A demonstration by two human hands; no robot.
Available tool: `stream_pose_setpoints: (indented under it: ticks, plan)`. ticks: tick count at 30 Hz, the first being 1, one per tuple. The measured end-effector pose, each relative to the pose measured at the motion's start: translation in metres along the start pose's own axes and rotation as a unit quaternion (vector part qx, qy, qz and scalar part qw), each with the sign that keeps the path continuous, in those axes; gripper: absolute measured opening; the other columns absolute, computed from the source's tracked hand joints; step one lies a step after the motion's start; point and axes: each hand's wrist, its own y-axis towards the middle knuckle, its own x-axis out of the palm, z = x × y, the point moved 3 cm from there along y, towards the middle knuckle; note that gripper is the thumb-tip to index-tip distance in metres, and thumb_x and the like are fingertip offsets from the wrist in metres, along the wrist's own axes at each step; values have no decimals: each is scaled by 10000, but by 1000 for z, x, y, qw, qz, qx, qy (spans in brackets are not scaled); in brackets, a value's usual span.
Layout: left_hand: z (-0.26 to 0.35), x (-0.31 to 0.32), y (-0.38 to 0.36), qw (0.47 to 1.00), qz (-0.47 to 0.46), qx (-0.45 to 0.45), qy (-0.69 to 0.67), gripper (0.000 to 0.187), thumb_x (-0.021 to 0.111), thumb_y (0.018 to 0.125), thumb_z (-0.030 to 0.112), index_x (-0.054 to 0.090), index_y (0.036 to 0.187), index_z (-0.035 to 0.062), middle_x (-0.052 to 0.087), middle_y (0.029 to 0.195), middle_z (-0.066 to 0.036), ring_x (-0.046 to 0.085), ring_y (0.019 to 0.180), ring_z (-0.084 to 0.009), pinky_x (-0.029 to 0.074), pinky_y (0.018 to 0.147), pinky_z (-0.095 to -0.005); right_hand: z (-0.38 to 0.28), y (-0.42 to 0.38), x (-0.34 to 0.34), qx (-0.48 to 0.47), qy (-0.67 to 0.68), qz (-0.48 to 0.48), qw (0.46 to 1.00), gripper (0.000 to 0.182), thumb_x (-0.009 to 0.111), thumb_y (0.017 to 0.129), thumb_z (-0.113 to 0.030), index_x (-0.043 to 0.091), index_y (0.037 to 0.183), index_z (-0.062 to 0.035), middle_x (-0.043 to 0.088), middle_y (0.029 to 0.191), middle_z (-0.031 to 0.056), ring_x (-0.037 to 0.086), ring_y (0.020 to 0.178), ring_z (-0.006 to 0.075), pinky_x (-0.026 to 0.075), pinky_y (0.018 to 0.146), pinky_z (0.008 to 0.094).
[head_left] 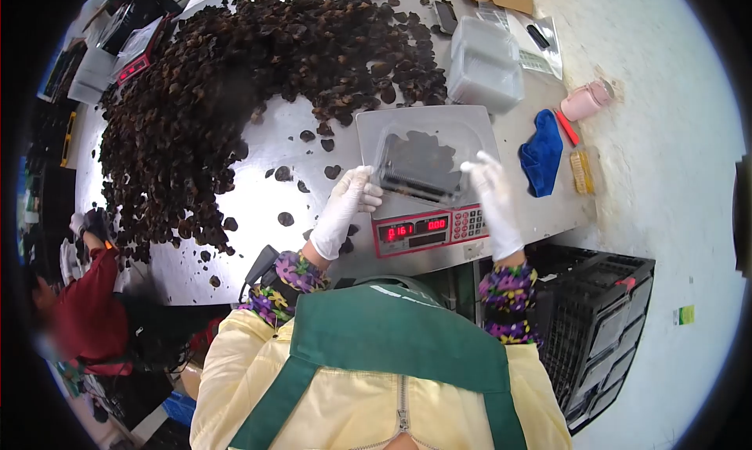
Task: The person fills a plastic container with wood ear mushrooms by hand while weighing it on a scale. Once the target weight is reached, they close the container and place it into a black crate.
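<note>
A red digital scale [431, 229] with lit figures stands near the front edge of the metal table. On its platform rests a clear plastic tray [427, 182] with dark flat pieces inside. My left hand [348, 207], in a white glove, is at the tray's left side; its fingers are bent together, and I cannot make out anything between them. To the right of the tray is my right hand [492, 195], also gloved, its fingers blurred by motion over the scale's right edge.
Dark dried pieces [258, 58] are heaped across the table's left and back. Stacked clear containers [486, 65], a blue cloth [541, 154], a pink bottle [586, 101] and a brush [582, 173] lie to the right. Black crates [599, 325] stand below; a co-worker [90, 313] is at the left.
</note>
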Motion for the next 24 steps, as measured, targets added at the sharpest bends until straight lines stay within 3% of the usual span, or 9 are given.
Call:
stream_pose_setpoints:
  ticks: [2, 3, 4, 6, 7, 11, 19, 22, 24]
  plan:
    - [-4, 0, 7, 1000, 6, -7, 30, 305, 592, 983, 173, 513, 1252, 51, 662, 950, -64, 632, 790, -129, 512, 756, -264, 9, -25, 21, -37, -59, 57, 996, 428, 617, 974, -224, 526, 1345, -31, 584, 1281, 147, 457, 1317, 284, 342, 1113, 373]
    - [-6, 0, 11, 998, 18, -11, 60, 272, 595, 968, 139, 518, 1217, 61, 661, 949, -66, 638, 789, -134, 515, 752, -265, 11, -33, 34, -31, -31, 140, 989, 387, 625, 978, -224, 531, 1297, -26, 641, 1143, 137, 562, 1184, 251, 436, 1030, 365]
    - [-7, 1, 14, 998, 13, -12, 61, 272, 595, 968, 139, 518, 1217, 61, 661, 949, -66, 638, 789, -134, 515, 752, -265, 12, -36, 33, -30, -33, 144, 989, 387, 625, 978, -224, 531, 1297, -26, 641, 1143, 137, 562, 1184, 251, 436, 1030, 365]
    - [-8, 1, 19, 997, 14, -36, 60, 213, 617, 928, 83, 525, 1120, 77, 665, 927, -75, 647, 764, -143, 524, 722, -274, 27, -48, 40, 322, 199, 46, 925, 328, 611, 996, -239, 539, 1236, -28, 667, 1045, 110, 638, 990, 183, 519, 891, 325]
    - [-10, -2, 23, 997, 6, -37, 64, 213, 617, 928, 83, 525, 1120, 77, 665, 927, -75, 647, 764, -143, 524, 722, -274, 37, -48, 41, 296, 215, 46, 930, 290, 598, 1007, -247, 546, 1196, -34, 667, 1024, 99, 650, 829, 132, 551, 782, 292]
    - [-17, -13, 37, 996, -70, -48, 41, 199, 636, 911, 34, 513, 1061, 78, 673, 902, -86, 648, 734, -149, 528, 681, -283, 50, -51, 41, 286, 319, 39, 903, 210, 585, 1004, -183, 541, 1155, -44, 667, 1034, 114, 670, 838, 158, 557, 807, 305]
    - [-19, -13, 8, 991, -106, -12, 85, 163, 637, 927, 22, 497, 999, 68, 674, 874, -64, 649, 708, -136, 518, 628, -259, 46, -65, 43, 246, 247, 46, 936, 57, 561, 977, -48, 521, 986, -88, 657, 904, 56, 659, 820, 115, 550, 758, 274]
    - [-23, -12, -8, 988, -143, -5, 59, 149, 630, 934, 22, 502, 995, 70, 669, 890, -67, 643, 727, -138, 517, 668, -262, 32, -75, 37, 198, 251, 69, 945, 47, 563, 980, -58, 527, 993, -86, 648, 897, 46, 645, 803, 104, 545, 759, 266]
    - [-9, 6, -26, 983, -183, 18, -3, 129, 605, 943, 7, 507, 996, 73, 656, 902, -70, 624, 772, -128, 505, 716, -264, 22, -84, 36, 169, 304, 137, 928, 133, 572, 1007, -164, 563, 1109, -79, 623, 938, 7, 637, 854, 107, 544, 776, 275]
